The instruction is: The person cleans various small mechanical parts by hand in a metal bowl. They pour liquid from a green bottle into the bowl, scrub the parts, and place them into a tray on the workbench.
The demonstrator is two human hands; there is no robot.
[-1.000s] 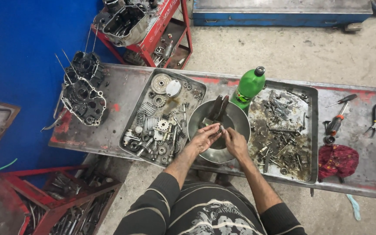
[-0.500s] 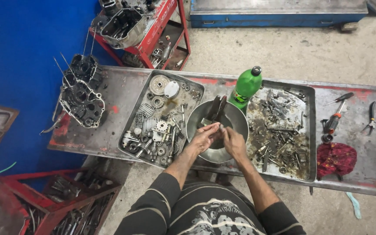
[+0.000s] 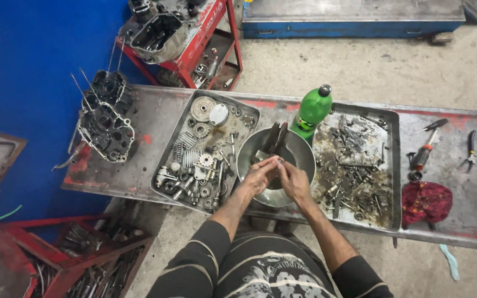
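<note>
We hold both hands together over the bowl (image 3: 249,157), left hand (image 3: 260,175) and right hand (image 3: 293,182) pinching a small metal part (image 3: 279,161) between the fingertips, so drips fall inside. The part is too small to identify; perhaps a bolt. Fingers hide most of it.

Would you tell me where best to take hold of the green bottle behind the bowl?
Probably around the mid body of the green bottle, coming from its right side above the tray. It stands upright, leaning toward the camera, with the metal bowl close at its base, so the lower part looks crowded.
</note>
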